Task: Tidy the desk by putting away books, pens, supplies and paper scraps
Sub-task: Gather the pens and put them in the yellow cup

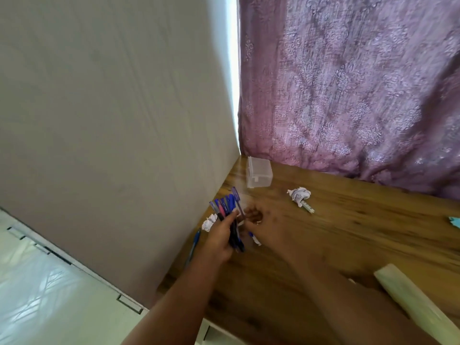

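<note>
My left hand [219, 239] is shut on a bundle of pens [227, 207], mostly blue with one pink, held upright over the left part of the wooden desk [348, 232]. My right hand [267, 226] hovers blurred just right of the bundle, fingers curled near the pens; whether it holds anything I cannot tell. One blue pen [195, 242] lies at the desk's left edge. Crumpled paper balls lie by the pens [208, 222] and further right [300, 194], the latter next to a small white stick [308, 207]. A white scrap [256, 240] shows under my right hand.
A translucent plastic box [258, 172] stands in the desk's far corner by the wall [112, 120]. A purple curtain [348, 83] hangs behind. A pale book or pad [413, 302] lies at the near right, a teal scrap [454, 221] at the right edge.
</note>
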